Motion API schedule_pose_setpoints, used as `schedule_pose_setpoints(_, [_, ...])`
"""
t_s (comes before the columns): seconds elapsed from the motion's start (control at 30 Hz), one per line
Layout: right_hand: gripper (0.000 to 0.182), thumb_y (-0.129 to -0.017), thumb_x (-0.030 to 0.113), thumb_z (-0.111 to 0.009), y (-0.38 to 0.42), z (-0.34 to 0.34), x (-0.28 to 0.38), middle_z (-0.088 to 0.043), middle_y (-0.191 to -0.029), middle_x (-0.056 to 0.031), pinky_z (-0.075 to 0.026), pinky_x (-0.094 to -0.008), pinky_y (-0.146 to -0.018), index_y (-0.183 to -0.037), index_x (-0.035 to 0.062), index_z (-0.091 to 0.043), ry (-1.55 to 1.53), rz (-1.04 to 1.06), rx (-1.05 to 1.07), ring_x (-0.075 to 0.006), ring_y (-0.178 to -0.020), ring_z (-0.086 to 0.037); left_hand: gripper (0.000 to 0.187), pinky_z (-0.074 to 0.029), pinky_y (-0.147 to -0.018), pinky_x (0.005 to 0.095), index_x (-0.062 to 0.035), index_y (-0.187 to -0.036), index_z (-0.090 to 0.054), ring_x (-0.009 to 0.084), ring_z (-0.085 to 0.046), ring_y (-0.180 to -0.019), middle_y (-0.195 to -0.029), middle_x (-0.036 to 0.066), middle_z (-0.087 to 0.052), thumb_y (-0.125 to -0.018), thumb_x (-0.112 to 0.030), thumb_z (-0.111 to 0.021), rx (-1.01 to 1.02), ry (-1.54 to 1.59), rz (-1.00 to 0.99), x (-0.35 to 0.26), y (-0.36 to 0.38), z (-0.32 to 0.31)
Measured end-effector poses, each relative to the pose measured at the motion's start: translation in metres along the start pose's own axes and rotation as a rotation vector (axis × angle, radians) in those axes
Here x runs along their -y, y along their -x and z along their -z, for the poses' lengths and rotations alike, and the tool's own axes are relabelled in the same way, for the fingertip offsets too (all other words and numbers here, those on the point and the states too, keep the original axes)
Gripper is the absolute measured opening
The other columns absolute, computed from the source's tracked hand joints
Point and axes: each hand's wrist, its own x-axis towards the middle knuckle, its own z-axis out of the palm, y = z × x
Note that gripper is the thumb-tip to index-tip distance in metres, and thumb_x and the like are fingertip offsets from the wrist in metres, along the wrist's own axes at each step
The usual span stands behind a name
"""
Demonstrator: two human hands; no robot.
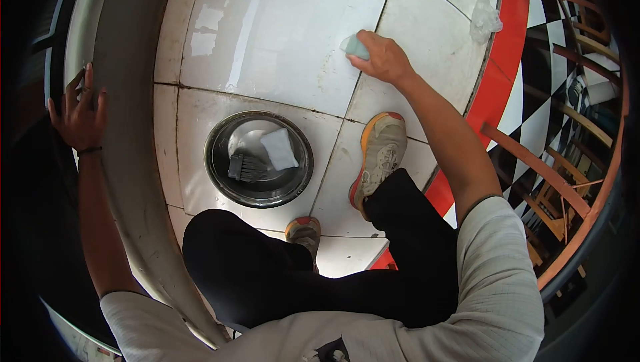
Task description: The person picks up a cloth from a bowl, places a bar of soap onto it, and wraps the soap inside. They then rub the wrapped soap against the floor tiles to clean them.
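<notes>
My right hand (383, 57) is closed on a pale green sponge (355, 47), which rests against the white floor tiles (287, 35) near a dark joint. Part of the sponge is hidden by my fingers. At the far left, my left hand (81, 110) lies with its fingers spread on the edge of a grey ledge (123, 95); a dark band circles the wrist. Between my arms, a round metal basin (223, 192) stands on the tiles. It holds a white cloth or pad (279, 149) and a dark grey brush (247, 167).
The tiles left of the sponge look wet and shiny. A crumpled clear plastic bag (485, 18) lies beside the red border (497, 82). Wooden chairs (543, 169) stand at the right over a black-and-white checkered floor (535, 105). My shoes (385, 152) are just behind and right of the basin.
</notes>
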Motion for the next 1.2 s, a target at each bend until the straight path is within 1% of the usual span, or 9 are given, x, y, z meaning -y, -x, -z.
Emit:
schedule_pose_setpoints(0.07, [0.038, -0.085, 0.036, -0.068, -0.025, 0.014, -0.026, -0.067, -0.095, -0.0164, -0.054, -0.0450, -0.075, -0.101, 0.0049, -0.053, 0.079, -0.009, -0.075, -0.0366, -0.086, -0.066, 0.062, -0.024, -0.117, 0.0522, -0.0467, -0.142, -0.048, 0.0042, -0.064, -0.103, -0.126, -0.018, -0.061, -0.084, -0.038, -0.068, -0.009, -0.014, -0.021, 0.004, -0.001, -0.004])
schedule_pose_setpoints(0.23, [0.046, -0.086, 0.042, -0.068, -0.062, 0.031, -0.042, -0.069, -0.092, -0.0221, -0.054, -0.0481, -0.074, -0.104, 0.0014, -0.054, 0.132, -0.381, -0.197, -0.0410, -0.086, -0.067, 0.061, -0.026, -0.116, 0.0546, -0.0455, -0.142, -0.048, 0.0069, -0.064, -0.105, -0.127, -0.017, -0.061, -0.085, -0.038, -0.067, -0.036, 0.011, -0.039, 0.008, 0.000, -0.008])
schedule_pose_setpoints(0.37, [0.040, -0.083, 0.034, -0.072, -0.014, 0.000, -0.012, -0.068, -0.088, -0.0224, -0.055, -0.0479, -0.069, -0.098, 0.0021, -0.054, 0.024, -0.227, -0.251, -0.0415, -0.078, -0.067, 0.062, -0.027, -0.116, 0.0554, -0.0454, -0.143, -0.047, 0.0090, -0.063, -0.110, -0.127, -0.015, -0.061, -0.085, -0.038, -0.067, -0.057, 0.040, -0.037, 0.003, -0.002, -0.004])
schedule_pose_setpoints(0.5, [0.037, -0.081, 0.029, -0.072, 0.061, -0.030, 0.039, -0.062, -0.086, -0.0184, -0.054, -0.0474, -0.064, -0.099, 0.0046, -0.052, -0.100, -0.081, -0.061, -0.0397, -0.074, -0.065, 0.063, -0.027, -0.115, 0.0555, -0.0457, -0.144, -0.046, 0.0096, -0.061, -0.114, -0.128, -0.014, -0.061, -0.085, -0.038, -0.067, 0.013, -0.031, -0.027, 0.006, 0.001, -0.007])
schedule_pose_setpoints(0.67, [0.033, -0.080, 0.024, -0.074, 0.024, -0.004, -0.006, -0.063, -0.087, -0.0174, -0.053, -0.0425, -0.062, -0.096, 0.0028, -0.053, -0.079, 0.127, -0.022, -0.0371, -0.074, -0.064, 0.061, -0.029, -0.114, 0.0546, -0.0414, -0.143, -0.049, 0.0096, -0.064, -0.106, -0.128, -0.014, -0.062, -0.085, -0.040, -0.066, -0.064, 0.004, -0.069, 0.008, 0.001, -0.007])
schedule_pose_setpoints(0.8, [0.034, -0.081, 0.028, -0.074, -0.040, 0.020, -0.059, -0.066, -0.083, -0.0201, -0.053, -0.0441, -0.068, -0.098, 0.0046, -0.056, -0.023, -0.001, -0.176, -0.0382, -0.075, -0.065, 0.059, -0.032, -0.111, 0.0515, -0.0389, -0.142, -0.053, 0.0077, -0.065, -0.101, -0.128, -0.015, -0.062, -0.085, -0.042, -0.066, -0.028, -0.018, -0.079, 0.014, 0.002, -0.012])
schedule_pose_setpoints(0.9, [0.042, -0.083, 0.038, -0.072, -0.084, 0.043, -0.078, -0.068, -0.086, -0.0227, -0.054, -0.0475, -0.071, -0.099, 0.0034, -0.055, 0.035, -0.275, -0.216, -0.0408, -0.082, -0.067, 0.059, -0.030, -0.111, 0.0515, -0.0394, -0.141, -0.053, 0.0070, -0.065, -0.101, -0.126, -0.016, -0.062, -0.084, -0.043, -0.066, -0.041, -0.009, -0.086, 0.014, -0.001, -0.010])
schedule_pose_setpoints(0.97, [0.051, -0.080, 0.041, -0.073, -0.101, 0.043, -0.090, -0.065, -0.087, -0.0288, -0.053, -0.0492, -0.077, -0.103, -0.0010, -0.055, -0.009, -0.353, -0.192, -0.0432, -0.087, -0.065, 0.060, -0.028, -0.113, 0.0569, -0.0412, -0.141, -0.053, 0.0073, -0.065, -0.100, -0.125, -0.016, -0.063, -0.083, -0.043, -0.067, -0.098, 0.035, -0.092, 0.009, -0.002, -0.006])
schedule_pose_setpoints(1.2, [0.038, -0.085, 0.031, -0.071, 0.015, -0.001, 0.006, -0.064, -0.088, -0.0210, -0.054, -0.0465, -0.066, -0.100, 0.0011, -0.053, -0.078, -0.110, -0.122, -0.0398, -0.077, -0.065, 0.061, -0.026, -0.114, 0.0572, -0.0390, -0.142, -0.053, 0.0074, -0.064, -0.099, -0.126, -0.015, -0.062, -0.083, -0.042, -0.066, -0.101, 0.046, -0.091, 0.008, -0.002, -0.005])
